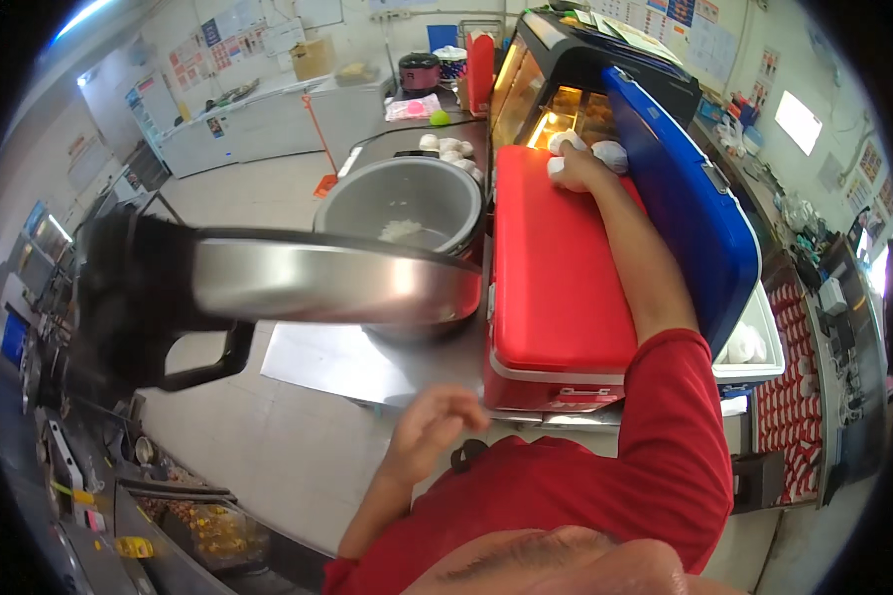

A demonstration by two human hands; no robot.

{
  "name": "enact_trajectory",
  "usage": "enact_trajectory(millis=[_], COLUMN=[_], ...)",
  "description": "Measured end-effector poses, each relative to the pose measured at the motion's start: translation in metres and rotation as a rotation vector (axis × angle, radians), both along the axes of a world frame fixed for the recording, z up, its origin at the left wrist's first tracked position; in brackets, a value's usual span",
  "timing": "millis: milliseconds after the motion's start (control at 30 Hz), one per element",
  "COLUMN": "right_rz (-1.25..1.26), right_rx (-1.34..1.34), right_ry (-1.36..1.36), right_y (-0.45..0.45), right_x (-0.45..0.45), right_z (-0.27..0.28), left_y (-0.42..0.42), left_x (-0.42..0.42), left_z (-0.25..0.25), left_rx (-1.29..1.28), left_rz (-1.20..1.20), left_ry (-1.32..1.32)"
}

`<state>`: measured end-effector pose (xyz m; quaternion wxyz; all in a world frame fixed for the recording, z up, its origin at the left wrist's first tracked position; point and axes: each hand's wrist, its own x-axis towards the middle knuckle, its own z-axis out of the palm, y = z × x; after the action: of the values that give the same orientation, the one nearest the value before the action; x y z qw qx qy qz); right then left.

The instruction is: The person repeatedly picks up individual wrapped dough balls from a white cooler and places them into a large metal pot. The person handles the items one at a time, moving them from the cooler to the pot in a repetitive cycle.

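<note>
My right hand reaches across the red cooler box and grips small white wrapped bundles near its far end. Another white bundle lies beside it on the lid, close to the raised blue cooler lid. Held low in front of my body, my left hand is empty, with its fingers loosely curled and apart. To the left of the red box stands a large rice cooker, open, with a little white rice in its grey pot. A steel-and-black lid with a handle partly blocks the cooker.
More white bundles sit behind the cooker on the steel table. A lit food warmer stands past the red box. White bags lie inside the blue cooler. Red-and-white packets fill a rack at right.
</note>
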<state>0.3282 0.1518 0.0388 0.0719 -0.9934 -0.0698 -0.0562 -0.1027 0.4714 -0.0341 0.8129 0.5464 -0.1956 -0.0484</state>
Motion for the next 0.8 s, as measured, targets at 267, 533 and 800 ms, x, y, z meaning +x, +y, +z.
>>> enact_trajectory(millis=[267,533,800], right_rz=[0.61,0.619,-0.145], right_rx=[0.531,0.66,-0.03], right_ry=[0.661,0.649,-0.052], right_y=[0.051,0.051,0.021], right_x=[-0.148,-0.101,0.05], right_z=[0.101,0.109,0.0], left_y=[-0.067,-0.097,-0.065], left_x=[0.094,0.123,0.097], left_z=[0.049,0.058,0.044], left_rx=[-0.487,-0.539,-0.374], left_rz=[-0.146,-0.132,-0.441], left_ry=[0.366,0.464,0.44])
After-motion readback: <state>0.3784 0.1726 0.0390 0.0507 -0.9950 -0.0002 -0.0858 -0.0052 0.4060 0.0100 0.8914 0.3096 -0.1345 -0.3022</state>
